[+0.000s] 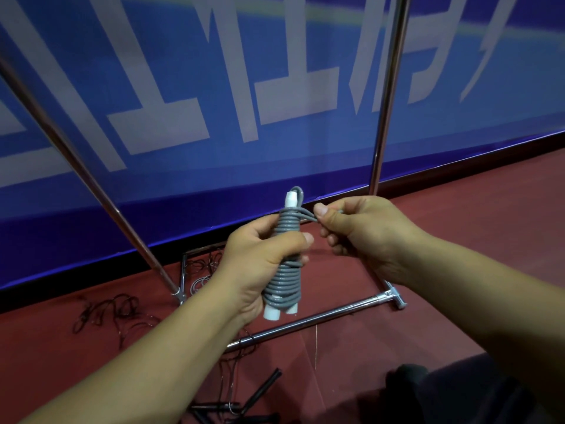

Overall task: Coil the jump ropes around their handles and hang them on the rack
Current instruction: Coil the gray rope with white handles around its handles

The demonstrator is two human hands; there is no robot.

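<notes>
A blue banner (214, 87) with large white characters fills the upper half, its top and both ends cut off by the frame. Below it runs red floor (458, 240). The rack (388, 96) stands in front of the banner: two chrome uprights rise out of view at the top, and a base bar lies across the floor behind the hands, so no hanging rail shows.

The left hand (260, 264) grips a grey rope (282, 270) coiled tightly round two white handles (279, 313), held upright between the uprights, above the base bar. The fingers cover the middle of the coil; only the handle ends show, two below and one above. The right hand (354, 234) pinches a few strands of the rope's free end just beside the top of the coil, thumb on top; the strand's tip is hidden inside the fingers.

Dark ropes (122, 313) lie tangled on the floor at lower left, blurred, and black handles (244, 399), perhaps belonging to them, lie near the bottom edge, partly cut off.
</notes>
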